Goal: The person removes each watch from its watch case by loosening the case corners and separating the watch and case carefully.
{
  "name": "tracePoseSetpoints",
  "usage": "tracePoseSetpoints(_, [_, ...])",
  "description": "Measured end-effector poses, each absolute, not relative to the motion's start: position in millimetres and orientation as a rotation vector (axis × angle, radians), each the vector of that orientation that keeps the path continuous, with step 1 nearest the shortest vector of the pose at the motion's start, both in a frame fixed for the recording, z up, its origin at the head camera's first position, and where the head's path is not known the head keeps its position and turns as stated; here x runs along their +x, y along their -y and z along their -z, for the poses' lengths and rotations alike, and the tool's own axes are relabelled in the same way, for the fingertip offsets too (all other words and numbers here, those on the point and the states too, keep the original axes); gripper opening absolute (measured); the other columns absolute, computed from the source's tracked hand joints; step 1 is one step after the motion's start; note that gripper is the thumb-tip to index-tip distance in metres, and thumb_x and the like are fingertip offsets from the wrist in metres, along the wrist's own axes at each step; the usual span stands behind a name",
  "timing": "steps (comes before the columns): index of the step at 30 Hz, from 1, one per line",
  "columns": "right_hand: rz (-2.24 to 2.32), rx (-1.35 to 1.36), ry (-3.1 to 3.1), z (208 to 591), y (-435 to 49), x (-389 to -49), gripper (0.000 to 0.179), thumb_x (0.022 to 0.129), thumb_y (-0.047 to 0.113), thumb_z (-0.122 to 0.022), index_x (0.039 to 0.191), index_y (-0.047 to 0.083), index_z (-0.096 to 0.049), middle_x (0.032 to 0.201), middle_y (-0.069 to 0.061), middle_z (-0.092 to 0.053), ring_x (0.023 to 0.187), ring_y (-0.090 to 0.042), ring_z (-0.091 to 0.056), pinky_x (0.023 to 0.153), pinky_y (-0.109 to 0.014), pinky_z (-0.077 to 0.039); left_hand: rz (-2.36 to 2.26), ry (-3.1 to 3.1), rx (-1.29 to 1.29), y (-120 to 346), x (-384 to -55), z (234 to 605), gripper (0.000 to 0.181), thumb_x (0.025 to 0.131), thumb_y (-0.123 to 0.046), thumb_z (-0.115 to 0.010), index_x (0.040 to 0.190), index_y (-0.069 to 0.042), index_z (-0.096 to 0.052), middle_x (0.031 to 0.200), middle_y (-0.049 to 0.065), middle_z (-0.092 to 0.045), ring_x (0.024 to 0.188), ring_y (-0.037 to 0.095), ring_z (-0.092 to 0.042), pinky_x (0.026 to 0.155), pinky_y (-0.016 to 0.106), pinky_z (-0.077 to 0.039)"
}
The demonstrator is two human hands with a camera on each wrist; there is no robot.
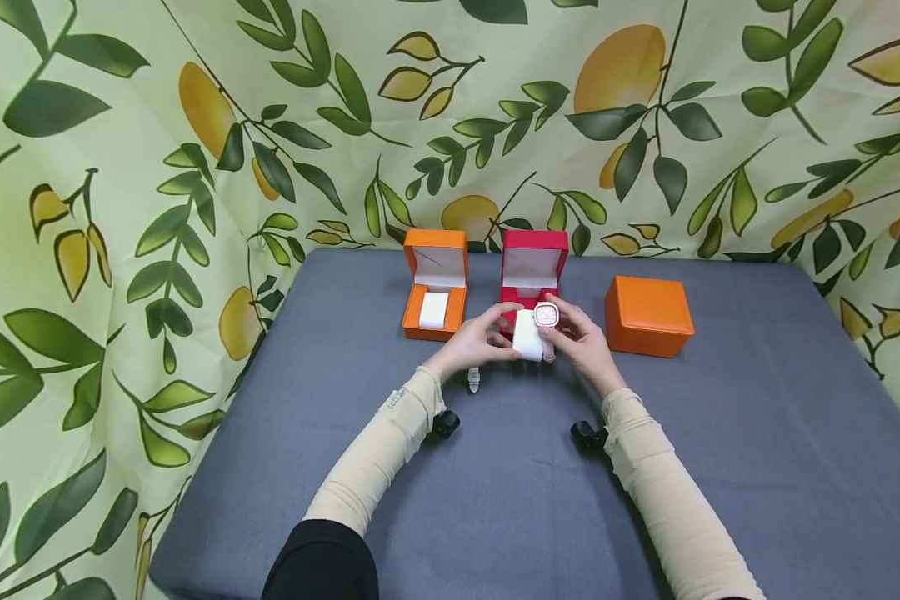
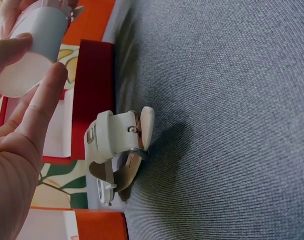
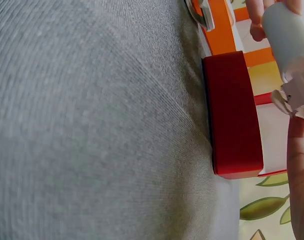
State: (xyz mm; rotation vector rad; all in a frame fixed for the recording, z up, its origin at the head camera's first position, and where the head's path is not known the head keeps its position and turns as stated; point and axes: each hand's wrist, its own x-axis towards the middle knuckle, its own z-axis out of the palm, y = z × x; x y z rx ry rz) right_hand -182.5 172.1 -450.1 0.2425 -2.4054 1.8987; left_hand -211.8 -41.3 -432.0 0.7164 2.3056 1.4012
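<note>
My left hand [image 1: 487, 335] holds a white watch pillow [image 1: 527, 336] between thumb and fingers, in front of the open red box. On the pillow's right side, my right hand [image 1: 581, 340] grips a pale pink watch [image 1: 547, 315] with a squarish face. In the left wrist view the strap is at the pillow's far end, and the bare rounded end [image 2: 22, 75] faces the left palm. The red watch box [image 1: 531, 258] stands with its lid up, partly hidden behind the hands. A white-strapped watch [image 2: 116, 145] lies on the table close below the left hand.
Left of the red box stands an open orange watch box [image 1: 435, 283] with a white pillow [image 1: 433, 310] inside. A closed orange box [image 1: 648, 317] sits to the right. Grey cloth covers the table [image 1: 525, 500], and a leaf-patterned curtain [image 1: 450, 125] hangs behind it.
</note>
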Motion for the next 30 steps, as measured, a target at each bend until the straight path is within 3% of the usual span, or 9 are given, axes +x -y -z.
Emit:
tracePoseSetpoints(4, [-1.834, 0.206, 2.400, 449.9, -169.9, -182.3, 0.056, 0.089, 0.017, -0.062, 0.141, 0.017, -0.041, 0.125, -0.008, -0.050, 0.101, -0.005, -0.049, 0.086, -0.018, -0.041, -1.404, -2.302, 0.734, 40.7, -212.7, 432.1, 0.072, 0.078, -0.020, -0.075, 0.139, -0.027, -0.037, 0.112, 0.012, -0.056, 0.085, 0.014, -0.066, 0.081, 0.026, -0.051])
tracePoseSetpoints(14, [-1.885, 0.148, 2.200, 424.4, -155.9, -165.7, 0.044, 0.088, 0.007, -0.060, 0.131, 0.004, -0.050, 0.108, 0.016, -0.052, 0.092, -0.007, -0.051, 0.080, -0.010, -0.044, -1.394, -2.305, 0.770, 41.1, -213.9, 433.7, 0.072, 0.078, -0.018, -0.075, 0.139, -0.024, -0.037, 0.111, 0.011, -0.056, 0.085, 0.014, -0.066, 0.083, 0.025, -0.051])
tracePoseSetpoints(25, [-1.927, 0.093, 2.096, 425.8, -160.7, -169.8, 0.041, 0.084, -0.002, -0.063, 0.123, -0.005, -0.053, 0.099, 0.014, -0.058, 0.085, -0.004, -0.053, 0.076, -0.008, -0.046, -1.375, -2.330, 0.764, 46.1, -211.8, 436.1, 0.073, 0.077, -0.015, -0.076, 0.139, -0.022, -0.037, 0.108, 0.011, -0.058, 0.082, 0.014, -0.066, 0.083, 0.025, -0.052])
tracePoseSetpoints(30, [-1.844, 0.008, 2.165, 436.2, -165.7, -174.6, 0.040, 0.082, 0.003, -0.068, 0.121, 0.001, -0.058, 0.097, 0.010, -0.062, 0.082, -0.004, -0.054, 0.075, -0.008, -0.045, -1.368, -2.324, 0.773, 46.2, -210.9, 436.6, 0.073, 0.077, -0.017, -0.076, 0.139, -0.023, -0.037, 0.108, 0.011, -0.058, 0.082, 0.013, -0.066, 0.082, 0.025, -0.052])
